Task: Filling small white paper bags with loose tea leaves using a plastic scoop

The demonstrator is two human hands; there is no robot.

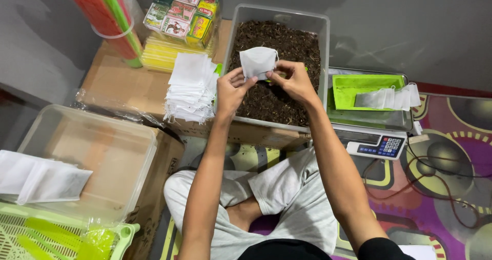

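You hold a small white filter pouch [258,61] over the clear plastic bin [322,45] of dark loose material [287,80], with its mouth edge pinched between both hands. Your left hand [230,92] has its fingers closed on the pouch's left edge; your right hand [293,80] has its fingers closed on the right edge. Just left of the bin, a stack of empty white pouches [191,87] lies on the cardboard surface [123,83]. To the right, near the bin's wall, a scale [374,127] carries a green tray [359,88] with filled pouches [392,98]. An empty clear tub [97,160] sits at lower left, well apart.
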